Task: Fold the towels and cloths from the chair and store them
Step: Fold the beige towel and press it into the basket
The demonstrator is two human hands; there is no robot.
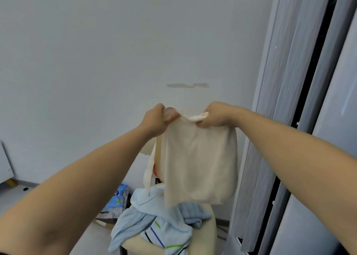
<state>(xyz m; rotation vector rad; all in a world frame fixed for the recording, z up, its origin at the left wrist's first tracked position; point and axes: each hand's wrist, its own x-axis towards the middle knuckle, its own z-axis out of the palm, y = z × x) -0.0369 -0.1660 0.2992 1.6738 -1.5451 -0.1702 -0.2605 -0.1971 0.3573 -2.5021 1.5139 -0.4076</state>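
I have both arms stretched out in front of me, holding a cream towel up in the air against the pale wall. My left hand grips one top corner, fingers curled round the cloth with the thumb pressed on the front. My right hand grips the other top corner, where the fabric bunches into a small roll between the fingers. The towel hangs down from the two hands, doubled, with a narrow strip of its edge trailing lower on the left side. Its lower hem hangs just above the chair, a cream seat directly below my hands. On that seat lies a heap of light blue towels, one of them with green, blue and black stripes. A blue printed packet sits on the floor to the left of the chair. Grey curtains hang along the right.
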